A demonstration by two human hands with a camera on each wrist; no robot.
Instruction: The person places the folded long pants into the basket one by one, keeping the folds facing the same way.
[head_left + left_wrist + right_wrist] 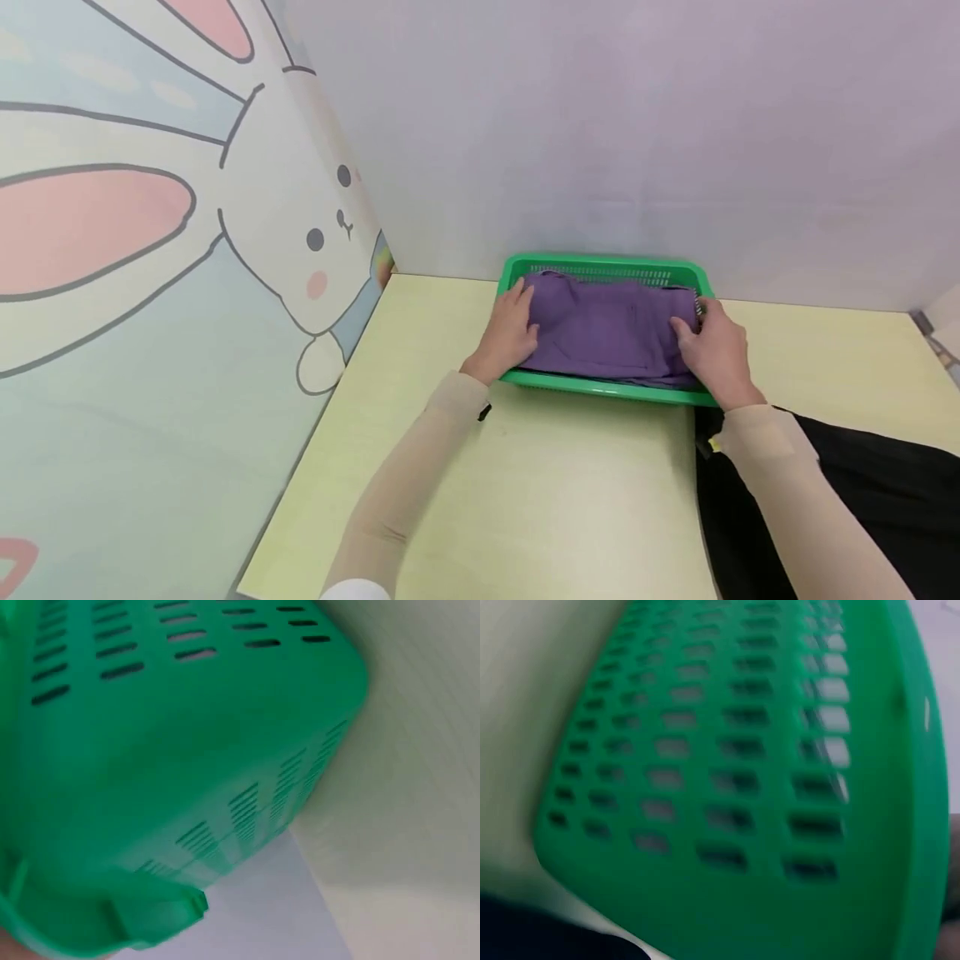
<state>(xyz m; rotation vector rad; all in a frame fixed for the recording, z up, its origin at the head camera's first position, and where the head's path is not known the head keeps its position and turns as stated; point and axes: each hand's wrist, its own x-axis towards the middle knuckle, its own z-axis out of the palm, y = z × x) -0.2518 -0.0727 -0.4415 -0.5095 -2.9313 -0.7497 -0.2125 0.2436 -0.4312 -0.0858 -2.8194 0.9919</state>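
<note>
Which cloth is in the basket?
The purple cloth, lying folded in the green basket; the black cloth lies outside it, on the table.

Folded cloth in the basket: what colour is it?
The folded cloth is purple, seen best in the head view.

The place was the corner of a room — maybe in a home or a playroom, but which one was hard to tell. A big white bunny [281, 225] covered the left wall [150, 450]. It had long ears with pink insides, dot eyes and a pink cheek, and soft blue and green filled the space around it. The back wall [637, 125] was plain and pale. A smooth, light yellow table [570, 483] reached right up to it. Homey things were on the table — a green basket [611, 388] with lots of little holes, folded purple cloth [607, 329] inside it, and black cloth [885, 483] at the right.
</note>
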